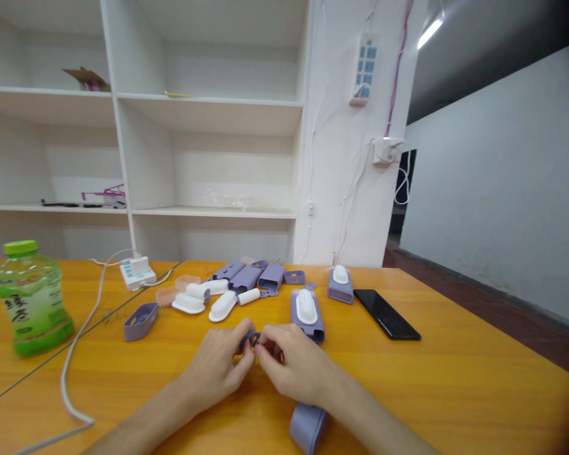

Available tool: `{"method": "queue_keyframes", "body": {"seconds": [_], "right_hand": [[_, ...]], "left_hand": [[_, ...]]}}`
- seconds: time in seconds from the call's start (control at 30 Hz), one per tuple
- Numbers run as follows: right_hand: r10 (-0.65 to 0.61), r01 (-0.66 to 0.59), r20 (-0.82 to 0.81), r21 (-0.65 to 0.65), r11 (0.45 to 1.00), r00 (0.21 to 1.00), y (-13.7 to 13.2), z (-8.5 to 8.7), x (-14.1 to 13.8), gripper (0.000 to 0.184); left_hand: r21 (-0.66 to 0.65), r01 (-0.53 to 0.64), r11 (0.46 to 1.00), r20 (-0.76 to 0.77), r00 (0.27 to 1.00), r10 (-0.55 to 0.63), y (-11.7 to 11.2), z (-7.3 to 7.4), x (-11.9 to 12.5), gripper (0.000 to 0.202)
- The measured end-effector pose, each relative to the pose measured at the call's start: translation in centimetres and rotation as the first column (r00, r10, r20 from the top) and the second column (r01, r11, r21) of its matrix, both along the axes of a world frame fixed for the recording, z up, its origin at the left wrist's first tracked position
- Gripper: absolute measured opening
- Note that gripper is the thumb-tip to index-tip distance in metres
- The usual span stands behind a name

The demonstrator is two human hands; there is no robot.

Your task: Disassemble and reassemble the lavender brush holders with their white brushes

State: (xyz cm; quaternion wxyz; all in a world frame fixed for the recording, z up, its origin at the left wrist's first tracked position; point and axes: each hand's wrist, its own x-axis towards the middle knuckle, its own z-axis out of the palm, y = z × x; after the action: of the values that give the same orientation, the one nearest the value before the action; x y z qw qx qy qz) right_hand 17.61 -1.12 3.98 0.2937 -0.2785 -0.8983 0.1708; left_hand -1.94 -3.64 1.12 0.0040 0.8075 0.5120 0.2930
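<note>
My left hand (220,359) pinches a small purple plastic part (247,340) above the table's middle. Fingertips of my right hand (298,361) close on the right end of the same part; the fingers hide most of its shape. Below my right wrist lies a purple plastic shell (307,428), partly covered by the forearm. Just beyond the right hand is a purple casing (320,332) with a white oval cover (306,306) on top. White oval covers (222,306) and a short white cylinder (248,296) lie past the left hand.
Several purple casings (246,278) are grouped at the back. A purple ring-like part (141,321) sits at left, near a white cable (66,373) and a green bottle (33,303). Right are another covered casing (340,292) and a black phone (386,314). A power strip (137,273) stands behind.
</note>
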Motion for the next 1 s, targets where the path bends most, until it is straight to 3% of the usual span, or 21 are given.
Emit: {"method": "queue_keyframes", "body": {"seconds": [0.57,1.0], "right_hand": [[-0.013,0.013,-0.018,0.006,1.0,1.0,0.19,-0.33,-0.07,0.018],[-0.144,0.145,-0.032,0.028,0.989,0.989,0.69,-0.62,0.03,0.012]], "left_hand": [[-0.081,0.085,0.993,0.149,0.986,-0.073,0.12,-0.22,-0.18,0.012],[-0.113,0.205,0.972,0.428,0.893,-0.139,0.28,0.2,0.71,0.028]]}}
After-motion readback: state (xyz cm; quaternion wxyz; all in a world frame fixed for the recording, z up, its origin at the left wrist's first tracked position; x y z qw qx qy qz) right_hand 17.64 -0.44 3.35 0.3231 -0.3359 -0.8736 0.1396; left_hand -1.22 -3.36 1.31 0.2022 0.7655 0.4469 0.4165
